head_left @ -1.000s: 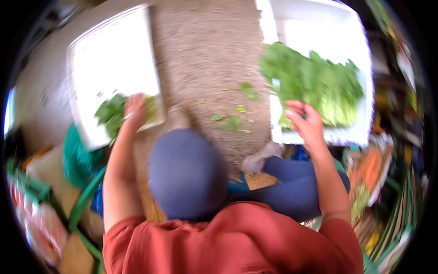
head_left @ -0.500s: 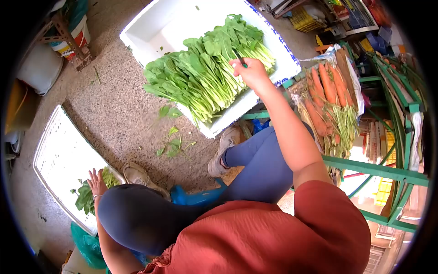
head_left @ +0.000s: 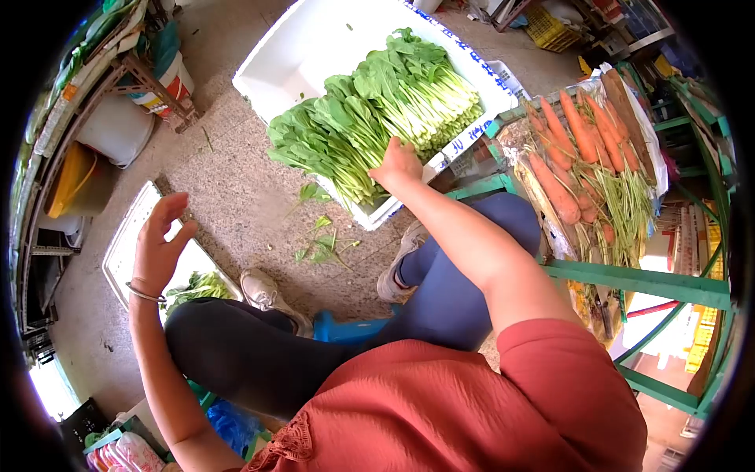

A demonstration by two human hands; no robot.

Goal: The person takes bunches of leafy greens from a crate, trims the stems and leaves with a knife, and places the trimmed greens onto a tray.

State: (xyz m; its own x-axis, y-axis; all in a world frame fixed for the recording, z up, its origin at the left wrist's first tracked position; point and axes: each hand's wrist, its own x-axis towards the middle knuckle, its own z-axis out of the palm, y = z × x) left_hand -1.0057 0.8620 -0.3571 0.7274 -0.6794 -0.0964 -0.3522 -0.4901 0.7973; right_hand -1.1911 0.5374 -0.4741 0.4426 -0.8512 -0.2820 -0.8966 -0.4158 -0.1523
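Long-stemmed leafy greens (head_left: 346,118) lie in a row of bunches in a white foam box (head_left: 287,51), stems toward me. My right hand (head_left: 399,164) is at the stem ends by the box's near edge, thumb and fingers around some stems; its palm side is hidden. My left hand (head_left: 161,240) is raised over a white tray (head_left: 126,228) on the left, fingers apart and slightly curled, holding nothing. A small pile of greens (head_left: 200,285) lies in that tray, partly behind my knee.
Carrots (head_left: 578,134) with green tops lie on a green metal frame (head_left: 645,283) at my right. Loose leaves (head_left: 322,244) are scattered on the floor between my shoes. Buckets (head_left: 118,130) and a rusty rack (head_left: 145,82) stand at the far left.
My left hand has lifted from the greens in the tray. My right hand has moved down and left to the stem ends; the small dark tool it held no longer shows. The view has shifted.
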